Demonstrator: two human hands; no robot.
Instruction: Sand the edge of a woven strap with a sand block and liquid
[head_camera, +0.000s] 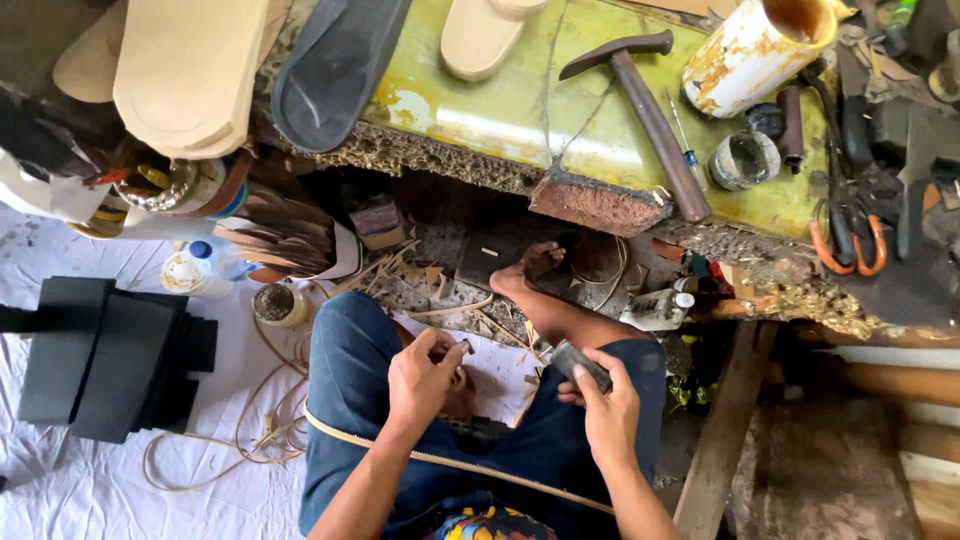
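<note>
Right hand (607, 400) closed on a small grey block (581, 364), held over the right knee. Left hand (425, 378) pinched shut on a small dark tool (462, 349) above the lap; what it is, cannot tell. Tan cord (455, 464) runs across both forearms. On the green surface (500, 105): hammer (648, 105), white and yellow tin (752, 52), orange-handled pliers (848, 240). White bottle with blue cap (192, 265) on the floor at left, beside stacked black sheets (105, 355).

Counter (520, 110) glossy, chipped green top; hammer (650, 110) rusty metal head, wooden handle; soles (190, 70) matt, smooth.
</note>
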